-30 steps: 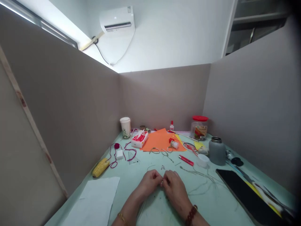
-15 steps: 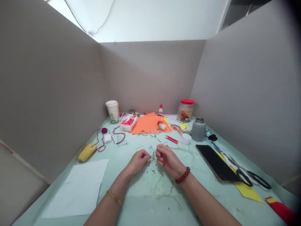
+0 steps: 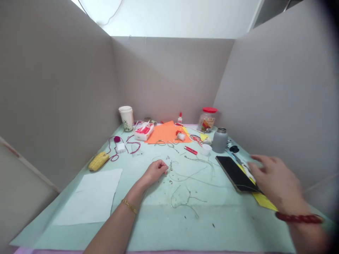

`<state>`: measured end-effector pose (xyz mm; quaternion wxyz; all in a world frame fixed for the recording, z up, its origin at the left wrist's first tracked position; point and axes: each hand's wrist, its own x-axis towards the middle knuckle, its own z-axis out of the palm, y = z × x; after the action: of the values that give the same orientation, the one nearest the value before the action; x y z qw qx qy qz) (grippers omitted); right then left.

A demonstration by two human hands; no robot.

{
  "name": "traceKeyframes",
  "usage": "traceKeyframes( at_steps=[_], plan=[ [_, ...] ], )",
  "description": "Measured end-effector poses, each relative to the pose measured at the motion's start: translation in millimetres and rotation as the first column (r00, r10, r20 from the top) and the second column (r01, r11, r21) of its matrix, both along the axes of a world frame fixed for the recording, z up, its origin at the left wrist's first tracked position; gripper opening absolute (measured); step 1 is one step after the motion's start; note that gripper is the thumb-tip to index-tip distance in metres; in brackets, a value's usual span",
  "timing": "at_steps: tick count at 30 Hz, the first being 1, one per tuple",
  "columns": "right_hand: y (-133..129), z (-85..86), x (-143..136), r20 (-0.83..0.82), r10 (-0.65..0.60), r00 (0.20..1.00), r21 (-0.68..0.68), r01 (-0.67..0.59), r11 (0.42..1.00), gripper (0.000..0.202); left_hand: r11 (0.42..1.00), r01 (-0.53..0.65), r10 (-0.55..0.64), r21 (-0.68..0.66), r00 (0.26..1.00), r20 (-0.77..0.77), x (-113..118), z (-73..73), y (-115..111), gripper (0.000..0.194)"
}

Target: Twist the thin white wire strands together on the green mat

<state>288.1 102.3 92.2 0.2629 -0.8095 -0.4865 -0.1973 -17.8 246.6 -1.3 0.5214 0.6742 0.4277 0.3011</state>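
My left hand (image 3: 156,169) is at the middle of the table, its thumb and fingertips pinched on a small knotted piece of thin pale-green cord (image 3: 171,166). One long strand runs right from there, over the black phone (image 3: 235,173), to the lower edge of my right hand (image 3: 274,181). The right hand is smeared by motion, its fingers curled, above the scissors (image 3: 247,171), whose handles it hides. The strand seems caught in it. Loose cord ends (image 3: 185,205) and small dark scraps lie in front of my left hand.
A red lighter (image 3: 190,150), a white cup (image 3: 206,149) and a grey bottle (image 3: 220,141) stand or lie beyond the hands. Orange sheets (image 3: 164,133) and a tissue pack (image 3: 143,131) are at the back. On the left lie a white cloth (image 3: 88,197) and a yellow corn-shaped piece (image 3: 98,161).
My right hand has left my left hand's side and swung far right, over the scissors and phone. One strand now stretches across the phone. The left hand keeps its pinch; the view has tilted slightly.
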Motion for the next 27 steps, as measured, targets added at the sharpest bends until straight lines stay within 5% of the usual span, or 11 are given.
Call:
traceKeyframes(
  at_steps=[2,4,6,8,12,21,27],
  plan=[
    [19,-10.5,-48,-0.245,0.298,0.922,0.076,-0.289,0.954,0.019,1.0,-0.003,0.003,0.004,1.0,-0.002,1,-0.5,0,0.019],
    [43,-27.4,-100,-0.415,0.524,0.744,0.107,-0.532,0.84,0.014,1.0,-0.005,0.004,0.012,1.0,0.008,1,-1.2,0,0.019],
    [66,-46.8,-140,-0.495,0.589,0.639,0.096,-0.633,0.768,0.014,1.0,0.006,-0.006,0.016,1.0,0.025,2,-2.1,0,0.019],
    [83,-63.5,-162,-0.565,0.544,0.62,0.046,-0.635,0.771,0.012,1.0,0.018,-0.018,0.018,0.999,0.038,2,-3.2,1,0.019],
    [96,-78.1,-167,-0.674,0.454,0.583,-0.027,-0.634,0.773,0.01,1.0,0.018,-0.018,0.004,0.999,0.036,2,-5.4,3,0.018],
    [89,-73.2,-144,-0.692,0.466,0.551,-0.062,-0.688,0.723,0.018,1.0,0.002,-0.002,0.024,1.0,-0.007,1,3.8,-1,0.029],
    [84,-68.5,-130,-0.598,0.469,0.65,-0.114,-0.648,0.753,0.021,0.999,-0.052,0.053,0.011,0.998,-0.041,3,0.5,0,0.027]
  ],
)
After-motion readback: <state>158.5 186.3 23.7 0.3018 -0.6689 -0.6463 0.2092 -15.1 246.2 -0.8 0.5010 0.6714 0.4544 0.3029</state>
